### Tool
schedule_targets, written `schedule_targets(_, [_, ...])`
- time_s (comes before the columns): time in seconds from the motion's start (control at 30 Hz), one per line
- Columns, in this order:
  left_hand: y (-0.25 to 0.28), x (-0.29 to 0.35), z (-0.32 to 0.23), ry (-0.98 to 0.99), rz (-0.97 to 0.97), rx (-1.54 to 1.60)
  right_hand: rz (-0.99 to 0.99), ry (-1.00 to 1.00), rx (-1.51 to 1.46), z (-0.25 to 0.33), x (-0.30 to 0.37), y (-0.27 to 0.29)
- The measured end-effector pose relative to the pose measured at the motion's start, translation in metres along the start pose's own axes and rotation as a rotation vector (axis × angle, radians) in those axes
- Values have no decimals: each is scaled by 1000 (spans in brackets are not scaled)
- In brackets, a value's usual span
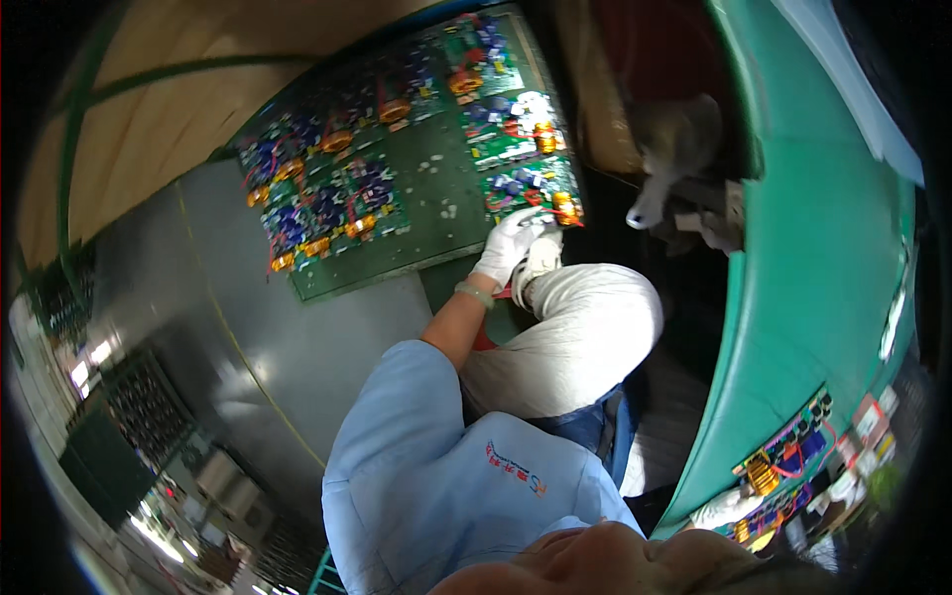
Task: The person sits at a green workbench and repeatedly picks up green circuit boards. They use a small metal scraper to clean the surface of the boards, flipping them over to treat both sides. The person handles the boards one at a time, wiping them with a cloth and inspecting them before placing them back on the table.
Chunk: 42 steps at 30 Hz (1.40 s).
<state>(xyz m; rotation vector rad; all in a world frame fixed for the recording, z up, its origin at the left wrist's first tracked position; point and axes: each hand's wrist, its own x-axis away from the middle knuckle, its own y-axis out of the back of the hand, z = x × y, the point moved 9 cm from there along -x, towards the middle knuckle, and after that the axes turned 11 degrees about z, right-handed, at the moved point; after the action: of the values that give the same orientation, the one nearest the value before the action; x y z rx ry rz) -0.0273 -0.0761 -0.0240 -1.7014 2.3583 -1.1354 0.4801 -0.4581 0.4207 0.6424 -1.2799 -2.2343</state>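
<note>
Green circuit boards with dark-blue parts and orange wire coils [516, 184] sit, in the head view, in groups on a dark green flat platform [421, 238]. I see the white-gloved left hand [511, 243] at the near edge of the closest one, fingers partly curled; whether its grip has hold, I cannot tell. The white-gloved right hand [724, 508] is just beside similar boards [799, 454] on a green-topped table [793, 297], its grip unclear. With most boards on the platform, I judge handling under way; which are finished, I cannot tell.
</note>
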Motion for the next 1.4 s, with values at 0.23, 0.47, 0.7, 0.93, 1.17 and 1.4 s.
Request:
schedule_targets(0.23, [186, 150, -178, -198, -923, -1503, -18, 52, 496, -1, 9, 17])
schedule_targets(0.47, [303, 160, -161, 353, -793, -1596, -44, 166, 629, -17, -10, 19])
schedule_targets(0.7, [267, 134, -157, 487, -507, -1613, 33, 74, 551, 25, -21, 2])
schedule_targets(0.93, [198, 71, -120, 183, -882, -1206, 17, 113, 505, 34, -26, -2])
schedule_targets(1.17, [183, 3, -103, 355, -1040, -1074, -2, -92, -124, -6, -35, 1])
schedule_targets(1.4, [185, -7, -102, 402, -1022, -1239, 75, -58, 348, 4, -26, -4])
